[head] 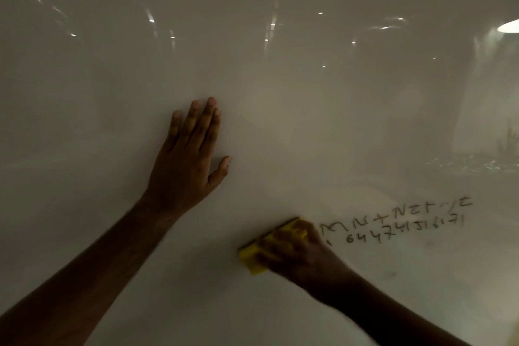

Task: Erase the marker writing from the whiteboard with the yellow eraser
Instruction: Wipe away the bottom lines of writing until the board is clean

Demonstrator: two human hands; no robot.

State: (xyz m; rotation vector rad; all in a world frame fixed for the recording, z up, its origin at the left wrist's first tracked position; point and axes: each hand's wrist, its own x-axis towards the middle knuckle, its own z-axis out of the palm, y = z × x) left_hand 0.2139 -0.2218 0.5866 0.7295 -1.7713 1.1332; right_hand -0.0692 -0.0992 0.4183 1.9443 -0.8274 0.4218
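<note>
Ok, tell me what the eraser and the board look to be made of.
Eraser: looks like soft yellow foam or sponge, matte, with a thin dark layer along its top edge, perhaps felt. Board: smooth, glossy white surface, likely coated or glass; it mirrors ceiling lights as bright spots.

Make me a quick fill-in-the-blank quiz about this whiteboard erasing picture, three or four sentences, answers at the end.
1. The right hand grips an eraser coloured ____.
2. The left hand rests on the whiteboard with its fingers ____.
3. The marker writing that remains lies to the ____ of the eraser.
4. The lower line of writing consists mostly of ____.

Missing words: yellow; straight; right; digits
</note>
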